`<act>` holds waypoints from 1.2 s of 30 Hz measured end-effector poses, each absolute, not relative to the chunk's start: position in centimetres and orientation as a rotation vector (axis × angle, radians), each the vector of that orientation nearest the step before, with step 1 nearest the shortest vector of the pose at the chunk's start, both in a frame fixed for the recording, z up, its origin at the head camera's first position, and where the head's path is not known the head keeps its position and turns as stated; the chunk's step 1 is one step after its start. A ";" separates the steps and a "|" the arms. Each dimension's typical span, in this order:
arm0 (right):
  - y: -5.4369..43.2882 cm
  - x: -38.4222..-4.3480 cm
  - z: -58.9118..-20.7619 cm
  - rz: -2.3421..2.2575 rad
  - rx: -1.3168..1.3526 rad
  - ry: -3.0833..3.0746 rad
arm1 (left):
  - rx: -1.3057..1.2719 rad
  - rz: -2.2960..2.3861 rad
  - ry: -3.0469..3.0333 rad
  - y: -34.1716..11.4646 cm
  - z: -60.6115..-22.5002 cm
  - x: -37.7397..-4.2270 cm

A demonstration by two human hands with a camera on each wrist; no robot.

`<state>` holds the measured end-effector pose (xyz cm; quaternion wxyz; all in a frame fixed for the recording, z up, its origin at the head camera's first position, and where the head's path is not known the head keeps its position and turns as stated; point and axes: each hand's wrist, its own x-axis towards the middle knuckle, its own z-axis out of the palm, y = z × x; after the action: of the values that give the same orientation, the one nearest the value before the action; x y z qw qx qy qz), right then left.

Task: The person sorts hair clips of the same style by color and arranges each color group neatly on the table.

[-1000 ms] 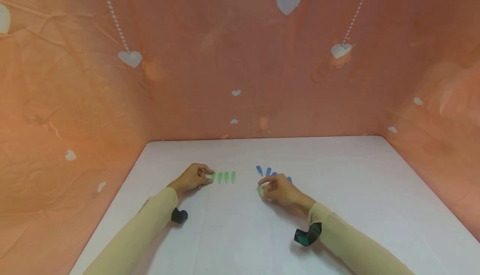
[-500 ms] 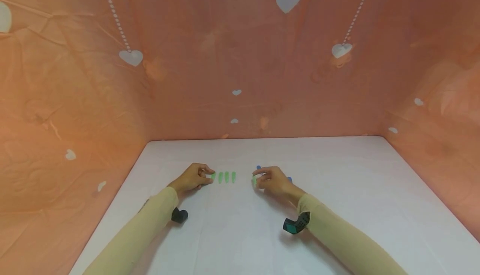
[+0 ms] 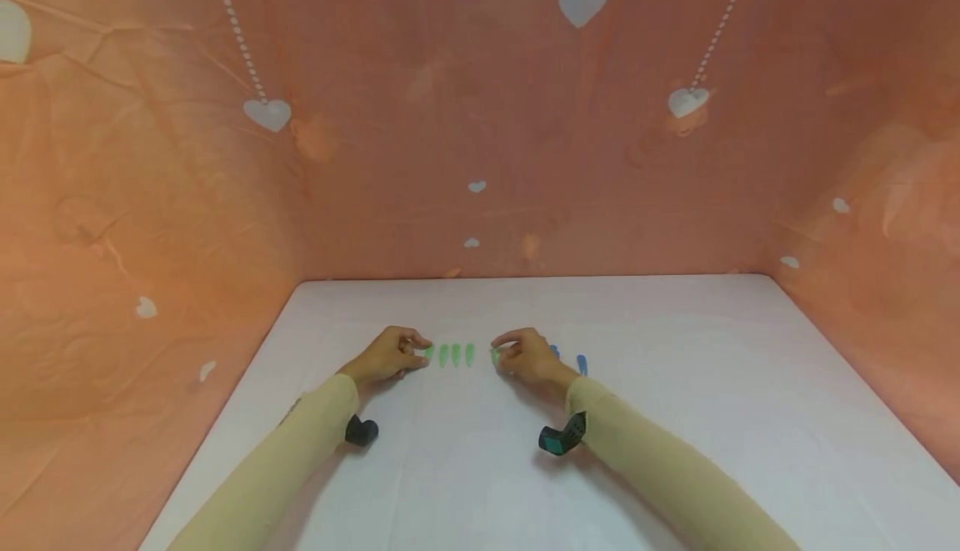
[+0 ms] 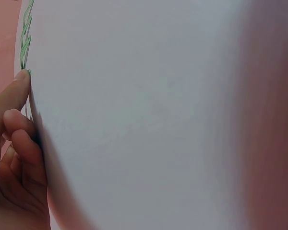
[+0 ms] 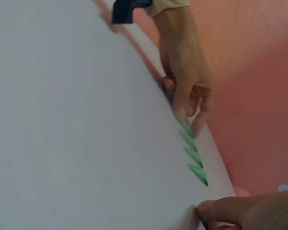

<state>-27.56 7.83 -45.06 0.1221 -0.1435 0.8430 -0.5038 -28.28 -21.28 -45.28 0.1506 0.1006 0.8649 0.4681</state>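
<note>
Several green snap hair clips (image 3: 456,355) lie side by side in a short row on the white table. My left hand (image 3: 386,355) pinches the leftmost green hair clip (image 3: 429,353) end to end between thumb and forefinger. Just right of the row, my right hand (image 3: 531,358) holds another green hair clip (image 3: 495,356) in its fingertips, a small gap from the rest. In the right wrist view the row of green clips (image 5: 194,154) runs from the left hand (image 5: 185,72) toward the right hand (image 5: 259,211). The left wrist view catches the left thumb (image 4: 14,93) beside the clips.
Blue hair clips (image 3: 582,364) lie behind and right of my right hand, some hidden by it. Orange sheeting with white hearts (image 3: 267,115) walls the white table (image 3: 465,468) at the back and sides. Black devices (image 3: 562,434) sit on both wrists.
My right hand has moved left with its green hair clip, nearing the row and baring a blue clip at right. The left hand has stayed on the leftmost clip.
</note>
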 end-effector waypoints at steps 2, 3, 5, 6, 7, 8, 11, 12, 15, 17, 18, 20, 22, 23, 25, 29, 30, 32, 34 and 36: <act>7.6 -27.6 -44.9 -1.420 -0.415 2.496 | 0.305 1.345 2.482 -21.2 -45.2 -28.3; 7.6 -27.6 -44.9 -1.410 -0.401 2.498 | 0.309 1.344 2.481 -21.2 -45.2 -28.3; 7.4 -27.7 -44.8 -1.385 -0.397 2.509 | 0.307 1.345 2.480 -21.1 -45.1 -28.2; 7.4 -27.7 -44.7 -1.375 -0.395 2.512 | 0.304 1.348 2.479 -21.1 -45.1 -28.2; 7.3 -27.7 -44.6 -1.365 -0.398 2.521 | 0.303 1.349 2.480 -21.1 -45.1 -28.2; 7.2 -27.7 -44.6 -1.356 -0.406 2.532 | 0.303 1.350 2.480 -21.2 -45.1 -28.2; 7.0 -27.7 -44.6 -1.342 -0.417 2.550 | 0.301 1.354 2.482 -21.2 -45.2 -28.2; 6.9 -27.8 -44.6 -1.336 -0.422 2.560 | 0.299 1.354 2.482 -21.2 -45.2 -28.2; 6.7 -27.9 -44.7 -1.328 -0.429 2.582 | 0.294 1.344 2.487 -21.1 -45.2 -28.2; 6.5 -27.9 -44.7 -1.331 -0.426 2.588 | 0.291 1.333 2.493 -21.1 -45.2 -28.2; 6.4 -27.9 -44.7 -1.324 -0.425 2.598 | 0.284 1.329 2.495 -21.1 -45.2 -28.2; 6.3 -27.9 -44.8 -1.326 -0.412 2.596 | 0.286 1.320 2.500 -21.1 -45.1 -28.1; 6.2 -27.9 -44.9 -1.312 -0.401 2.609 | 0.288 1.310 2.506 -21.1 -45.0 -28.1; 6.2 -27.9 -45.0 -1.303 -0.394 2.616 | 0.288 1.307 2.507 -21.0 -45.0 -28.1; 6.1 -28.0 -45.2 -1.295 -0.392 2.622 | 0.282 1.305 2.509 -21.0 -44.9 -28.1; 6.0 -27.9 -45.5 -1.270 -0.401 2.648 | 0.275 1.310 2.509 -21.0 -44.9 -28.1; 6.0 -27.9 -45.5 -1.267 -0.407 2.655 | 0.272 1.312 2.509 -20.9 -44.9 -28.1; 6.0 -27.7 -45.5 -1.255 -0.409 2.671 | 0.284 1.309 2.508 -20.9 -44.9 -28.0; 6.0 -27.5 -45.5 -1.245 -0.404 2.682 | 0.289 1.308 2.508 -20.9 -44.9 -28.0; 6.0 -27.4 -45.4 -1.240 -0.393 2.687 | 0.303 1.306 2.513 -20.9 -44.9 -27.9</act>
<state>-27.37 6.01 -45.41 0.0782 -0.1311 0.8973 -0.4141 -27.95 -20.91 -44.90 0.1463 0.1052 0.8727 0.4537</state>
